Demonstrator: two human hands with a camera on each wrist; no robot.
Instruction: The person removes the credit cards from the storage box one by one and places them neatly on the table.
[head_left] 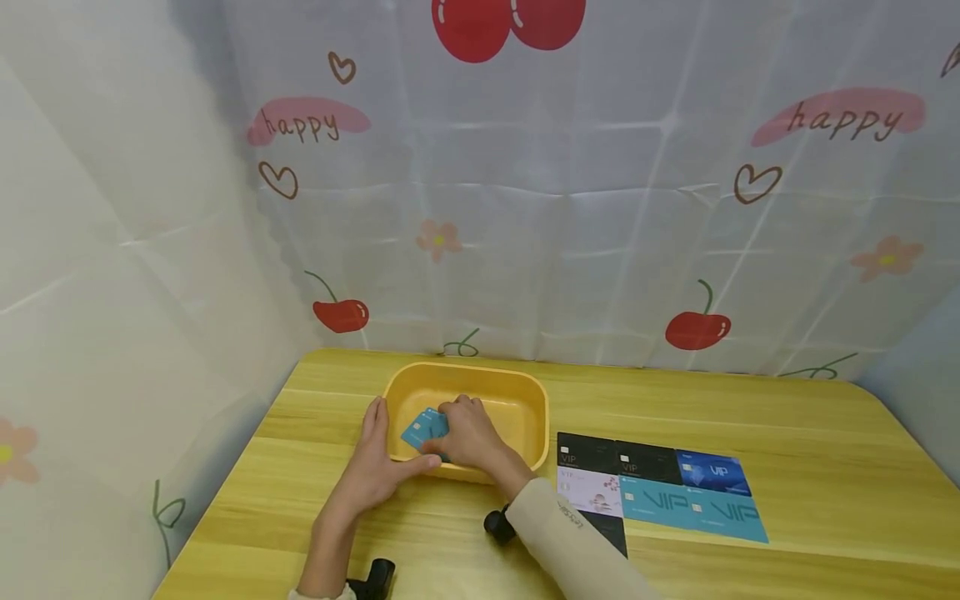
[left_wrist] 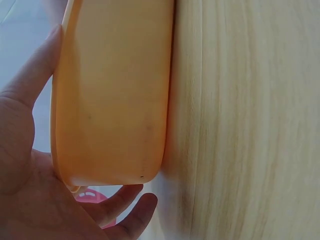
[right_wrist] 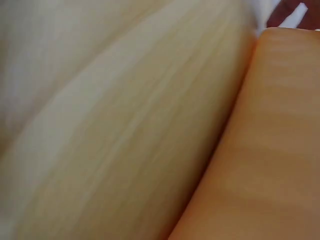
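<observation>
A yellow plastic bin [head_left: 528,383] stands on the table, with blue cards [head_left: 424,427] fanned at its left inside. My left hand [head_left: 378,462] grips the bin's near left corner, thumb along the front rim and fingers against the left side. In the left wrist view that hand [left_wrist: 30,165] wraps the end of the bin [left_wrist: 112,100]. My right hand [head_left: 471,433] reaches over the front rim and pinches the blue cards with curled fingers; its fingertips are partly hidden. The right wrist view shows mostly the bin's outer wall [right_wrist: 270,150].
Right of the bin, cards lie in rows on the wooden table [head_left: 825,467]: black cards [head_left: 587,452], a dark blue card [head_left: 712,472], a pink card [head_left: 588,489] and teal VIP cards [head_left: 660,502]. My right sleeve [head_left: 573,542] covers part of them. A printed curtain [head_left: 562,250] hangs behind.
</observation>
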